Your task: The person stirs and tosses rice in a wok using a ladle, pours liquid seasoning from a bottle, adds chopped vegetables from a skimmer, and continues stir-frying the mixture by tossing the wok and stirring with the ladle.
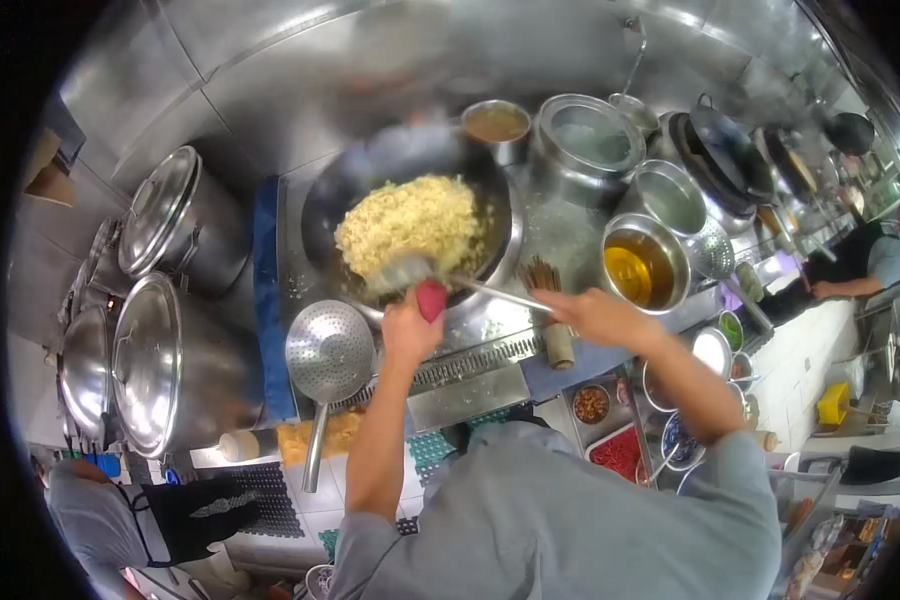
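Note:
A dark wok (315, 215) holds a large heap of yellow fried rice (415, 220). At the wok's near rim, my left hand (410, 335) is closed around a red cloth-like pad (431, 299); whether it also grips a wok handle is hidden. My right hand (595, 315) wraps around the end of a long metal handle (500, 294). That handle runs left to a blurred ladle (400, 272) at the near side of the rice.
A perforated strainer (330, 350) lies left of the wok. Big lidded pots (150, 365) stand further left. On the right are a pot of yellow oil (645, 263), a bamboo brush (558, 345) and ingredient bowls (712, 352). Other people work at far right (875, 250) and lower left (110, 510).

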### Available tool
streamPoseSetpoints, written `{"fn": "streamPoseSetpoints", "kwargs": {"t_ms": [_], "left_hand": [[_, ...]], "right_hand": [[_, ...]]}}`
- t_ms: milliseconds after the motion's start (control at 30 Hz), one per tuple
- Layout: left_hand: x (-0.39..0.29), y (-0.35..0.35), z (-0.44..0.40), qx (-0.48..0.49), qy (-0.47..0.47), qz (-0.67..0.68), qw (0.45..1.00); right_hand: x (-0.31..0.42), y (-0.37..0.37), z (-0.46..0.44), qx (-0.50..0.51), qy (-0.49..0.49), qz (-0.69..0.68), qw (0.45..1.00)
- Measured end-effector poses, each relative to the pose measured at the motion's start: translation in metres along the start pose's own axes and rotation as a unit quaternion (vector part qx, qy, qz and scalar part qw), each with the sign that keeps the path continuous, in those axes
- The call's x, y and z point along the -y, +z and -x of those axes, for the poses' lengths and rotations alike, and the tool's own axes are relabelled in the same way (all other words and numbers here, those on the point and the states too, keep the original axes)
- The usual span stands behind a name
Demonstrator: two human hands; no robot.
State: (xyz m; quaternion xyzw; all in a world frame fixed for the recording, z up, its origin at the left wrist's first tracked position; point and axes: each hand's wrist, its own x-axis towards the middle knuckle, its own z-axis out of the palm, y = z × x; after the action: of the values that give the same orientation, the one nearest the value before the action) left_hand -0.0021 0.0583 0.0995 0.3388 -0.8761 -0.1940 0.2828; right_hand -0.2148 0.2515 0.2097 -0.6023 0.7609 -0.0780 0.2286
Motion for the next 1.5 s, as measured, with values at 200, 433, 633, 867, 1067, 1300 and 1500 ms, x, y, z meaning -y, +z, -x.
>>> {"fn": "streamPoseSetpoints", "kwargs": {"t_ms": [200, 433, 633, 867, 1067, 1300, 1500], "left_hand": [[-0.068, -0.086, 0.003, -0.083, 0.003, 0.108, 0.991], [0.005, 0.027, 0.109, 0.056, 0.007, -0.009, 0.998], [-0.076, -0.102, 0.038, 0.109, -0.144, 0.136, 0.974], [-0.016, -0.013, 0.084, 0.064, 0.024, 0.015, 0.998], [-0.065, -0.084, 0.018, 0.107, -0.146, 0.126, 0.975], [-0.032, -0.041, 0.074, 0.087, 0.001, 0.056, 0.995], [-0.016, -0.026, 0.028, 0.050, -0.039, 0.032, 0.997]], "right_hand": [[-0.004, -0.114, 0.044, 0.124, -0.009, -0.004, 0.992], [-0.005, 0.013, -0.009, 0.004, 0.095, 0.068, 0.993], [-0.031, -0.076, 0.002, 0.134, -0.055, -0.022, 0.989], [-0.014, 0.000, -0.034, -0.024, 0.067, 0.023, 0.997], [-0.034, -0.062, -0.022, 0.065, -0.016, 0.010, 0.998], [-0.018, -0.032, -0.013, -0.002, 0.037, 0.036, 0.999], [-0.021, -0.042, -0.051, 0.028, 0.034, 0.055, 0.998]]}}
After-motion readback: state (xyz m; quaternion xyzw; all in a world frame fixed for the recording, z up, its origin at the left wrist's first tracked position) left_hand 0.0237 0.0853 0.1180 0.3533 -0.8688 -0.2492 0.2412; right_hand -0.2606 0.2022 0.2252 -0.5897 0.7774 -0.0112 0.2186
